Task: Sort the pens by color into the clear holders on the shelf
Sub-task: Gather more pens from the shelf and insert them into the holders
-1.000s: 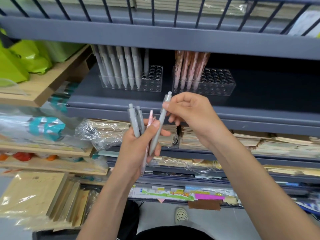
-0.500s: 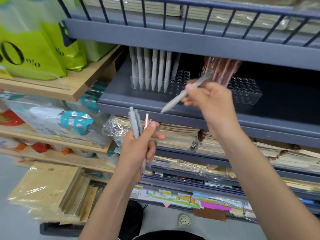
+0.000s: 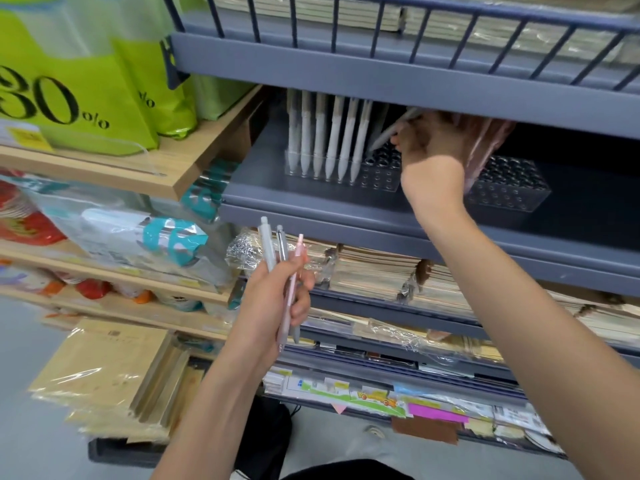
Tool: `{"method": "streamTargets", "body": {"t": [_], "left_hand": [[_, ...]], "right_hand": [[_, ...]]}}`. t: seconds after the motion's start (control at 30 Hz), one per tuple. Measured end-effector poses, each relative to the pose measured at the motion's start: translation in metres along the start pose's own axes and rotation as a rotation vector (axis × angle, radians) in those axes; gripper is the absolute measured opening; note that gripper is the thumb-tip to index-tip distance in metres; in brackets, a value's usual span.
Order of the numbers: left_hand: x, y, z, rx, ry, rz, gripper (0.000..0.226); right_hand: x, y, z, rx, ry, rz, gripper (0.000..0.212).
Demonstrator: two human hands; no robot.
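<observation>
Up on the grey shelf (image 3: 311, 202), the right hand (image 3: 429, 147) pinches a grey pen (image 3: 388, 135), tilted, its tip over the left clear holder (image 3: 379, 176) beside the standing grey pens (image 3: 325, 140); the right clear holder (image 3: 509, 188) holds pink pens (image 3: 486, 147); lower, the left hand (image 3: 273, 299) grips two grey pens (image 3: 268, 244) and a pink pen (image 3: 297, 258).

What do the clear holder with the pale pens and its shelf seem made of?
The clear rectangular pen holder with round holes: probably glossy acrylic or similar hard plastic, see-through with bright edge glints. The blue-grey shelf: likely painted metal, matte, with a thin folded front lip.
</observation>
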State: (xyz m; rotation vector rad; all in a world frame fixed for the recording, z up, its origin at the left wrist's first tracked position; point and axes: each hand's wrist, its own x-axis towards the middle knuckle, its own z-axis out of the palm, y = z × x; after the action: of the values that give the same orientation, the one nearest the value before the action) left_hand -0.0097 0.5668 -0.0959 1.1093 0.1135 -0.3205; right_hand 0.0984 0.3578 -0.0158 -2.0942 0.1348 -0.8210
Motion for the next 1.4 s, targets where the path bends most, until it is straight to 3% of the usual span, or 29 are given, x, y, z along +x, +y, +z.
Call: {"method": "streamTargets", "body": {"t": [0.1,0.2,0.37,0.5,0.63,0.73,0.8,0.9,1.0,1.13,1.27,1.4], "left_hand": [[0.001,0.001,-0.004,0.010,0.024,0.022,0.017],[0.001,0.001,-0.007,0.033,0.033,0.053,0.023],[0.001,0.000,-0.012,0.061,0.034,0.083,0.014],[-0.001,-0.001,-0.012,0.107,0.052,0.112,0.032],[-0.003,0.000,-0.014,0.101,0.077,0.146,0.036],[-0.005,-0.001,-0.016,0.060,0.086,0.152,0.033],[-0.006,-0.002,-0.017,0.018,0.071,0.145,0.023],[-0.007,-0.005,-0.015,-0.033,0.030,0.146,0.014],[-0.008,-0.007,-0.013,-0.043,0.012,0.150,0.018],[-0.012,-0.008,-0.011,-0.010,-0.042,0.183,0.019],[-0.015,-0.011,-0.008,0.048,-0.057,0.164,0.027],[-0.019,-0.013,-0.006,0.134,-0.070,0.169,0.028]], "right_hand": [[0.014,-0.007,0.007,-0.258,-0.066,0.043,0.027],[0.021,-0.013,0.012,-0.325,-0.108,0.056,0.032],[0.023,-0.012,0.017,-0.343,-0.107,0.085,0.034],[0.021,-0.009,0.017,-0.297,-0.101,0.060,0.028],[0.012,-0.007,0.011,-0.194,-0.055,0.089,0.024],[-0.017,-0.015,0.000,0.134,-0.008,0.098,0.011],[-0.046,-0.020,-0.008,0.232,-0.167,0.092,0.011],[-0.085,-0.029,-0.015,0.298,-0.580,0.119,0.010],[-0.105,-0.030,-0.014,0.434,-0.725,0.174,0.014],[-0.111,-0.027,-0.014,0.495,-0.704,0.303,0.022],[-0.113,-0.024,-0.018,0.527,-0.709,0.308,0.012],[-0.107,-0.020,-0.029,0.557,-0.442,0.369,0.007]]}}
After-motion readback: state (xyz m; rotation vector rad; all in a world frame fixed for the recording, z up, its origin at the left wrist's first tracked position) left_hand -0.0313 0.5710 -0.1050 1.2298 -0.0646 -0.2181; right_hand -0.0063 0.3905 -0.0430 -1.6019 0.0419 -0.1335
